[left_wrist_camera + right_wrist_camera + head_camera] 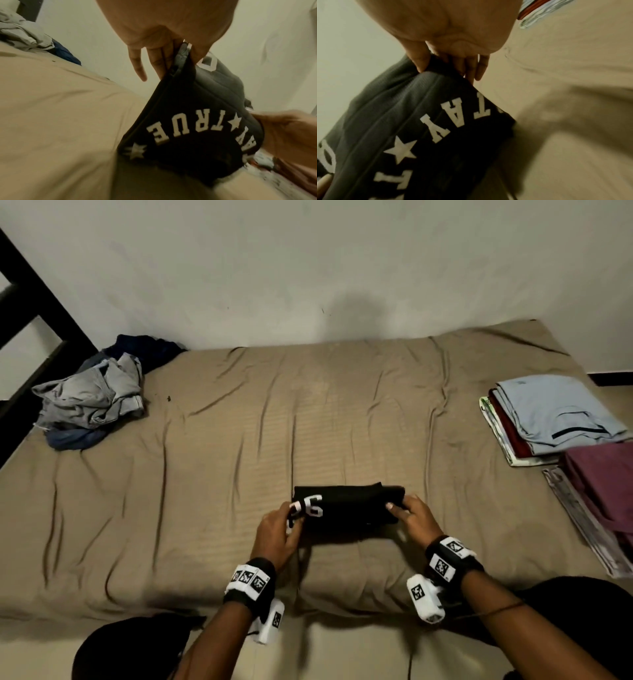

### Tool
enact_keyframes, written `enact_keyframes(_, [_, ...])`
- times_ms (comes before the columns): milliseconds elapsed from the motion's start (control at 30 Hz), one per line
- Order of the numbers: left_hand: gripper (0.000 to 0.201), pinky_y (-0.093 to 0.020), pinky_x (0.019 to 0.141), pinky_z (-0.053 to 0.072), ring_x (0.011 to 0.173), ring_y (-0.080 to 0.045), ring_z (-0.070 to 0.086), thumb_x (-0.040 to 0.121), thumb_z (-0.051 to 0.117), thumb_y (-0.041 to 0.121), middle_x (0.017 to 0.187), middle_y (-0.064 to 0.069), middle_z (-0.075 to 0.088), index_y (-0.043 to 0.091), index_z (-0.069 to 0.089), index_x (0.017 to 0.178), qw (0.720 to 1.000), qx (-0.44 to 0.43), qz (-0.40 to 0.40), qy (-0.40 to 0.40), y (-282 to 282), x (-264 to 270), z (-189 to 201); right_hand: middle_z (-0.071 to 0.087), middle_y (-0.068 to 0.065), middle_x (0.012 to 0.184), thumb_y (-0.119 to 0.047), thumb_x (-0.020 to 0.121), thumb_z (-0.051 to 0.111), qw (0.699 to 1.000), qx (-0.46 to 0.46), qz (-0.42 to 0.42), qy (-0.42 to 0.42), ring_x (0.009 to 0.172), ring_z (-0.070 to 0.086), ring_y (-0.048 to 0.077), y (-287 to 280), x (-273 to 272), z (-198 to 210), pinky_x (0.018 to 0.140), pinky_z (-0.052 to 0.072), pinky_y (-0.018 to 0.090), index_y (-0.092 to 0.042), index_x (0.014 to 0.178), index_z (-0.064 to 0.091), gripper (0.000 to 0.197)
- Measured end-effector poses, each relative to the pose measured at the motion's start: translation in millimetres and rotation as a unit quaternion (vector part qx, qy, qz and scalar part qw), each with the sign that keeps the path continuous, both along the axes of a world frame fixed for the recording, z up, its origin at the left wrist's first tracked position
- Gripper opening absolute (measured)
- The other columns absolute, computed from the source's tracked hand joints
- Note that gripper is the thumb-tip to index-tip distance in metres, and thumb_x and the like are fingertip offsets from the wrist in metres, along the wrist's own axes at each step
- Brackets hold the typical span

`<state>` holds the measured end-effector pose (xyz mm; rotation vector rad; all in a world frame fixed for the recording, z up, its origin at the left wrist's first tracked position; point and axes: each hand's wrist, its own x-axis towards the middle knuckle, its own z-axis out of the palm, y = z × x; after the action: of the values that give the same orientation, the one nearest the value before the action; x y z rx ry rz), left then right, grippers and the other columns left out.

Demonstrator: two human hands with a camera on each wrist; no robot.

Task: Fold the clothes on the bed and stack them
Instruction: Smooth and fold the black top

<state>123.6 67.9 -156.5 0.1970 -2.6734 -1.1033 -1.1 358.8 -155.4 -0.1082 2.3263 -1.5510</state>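
Observation:
A folded black shirt (346, 508) with white letters and stars hangs just above the tan bed (205, 474), held between both hands. My left hand (279, 529) pinches its left end, thumb on top and fingers below; in the left wrist view the left hand (171, 54) grips the folded edge of the shirt (188, 128). My right hand (412, 517) pinches the right end; in the right wrist view the right hand (445, 54) has its thumb on the shirt (402, 128) and fingers under it.
A heap of unfolded grey and blue clothes (92, 402) lies at the far left corner. Two stacks of folded clothes sit on the right: a light blue top one (555, 412) and a maroon one (603, 491). A wall (308, 268) rises behind the bed.

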Motion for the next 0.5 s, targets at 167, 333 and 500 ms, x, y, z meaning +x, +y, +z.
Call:
enact_keyframes(167, [0.027,-0.018,0.079,0.055,0.096,0.000,0.071,0.098,0.063,0.031,0.105,0.010,0.076,0.020,0.068,0.122,0.983,0.169,0.023,0.068,3,-21,59,0.076,0.014,0.107,-0.023,0.105,0.052,0.988,-0.148,0.007,-0.050,0.098,0.073,0.025,-6,-21,54,0.089,0.057,0.035,-0.005,0.109,0.072,0.027])
enact_keyframes(333, [0.034,-0.026,0.071,0.058,0.083,-0.015,0.075,0.098,0.067,0.030,0.090,-0.005,0.077,0.027,0.055,0.130,0.946,0.304,0.108,-0.032,2,-54,23,0.074,0.025,0.088,-0.023,0.099,0.062,0.969,-0.147,-0.056,-0.190,0.069,0.074,0.028,-18,-48,36,0.066,0.061,0.032,0.009,0.092,0.072,0.035])
enact_keyframes(500, [0.040,-0.036,0.073,0.061,0.083,-0.024,0.073,0.099,0.061,0.043,0.102,-0.007,0.073,0.019,0.051,0.129,0.924,0.263,0.183,-0.208,-4,-44,-57,0.060,0.009,0.060,-0.044,0.093,0.067,0.950,-0.079,-0.136,-0.270,0.046,0.052,0.022,-2,-41,-38,0.048,0.041,0.025,-0.006,0.079,0.065,0.040])
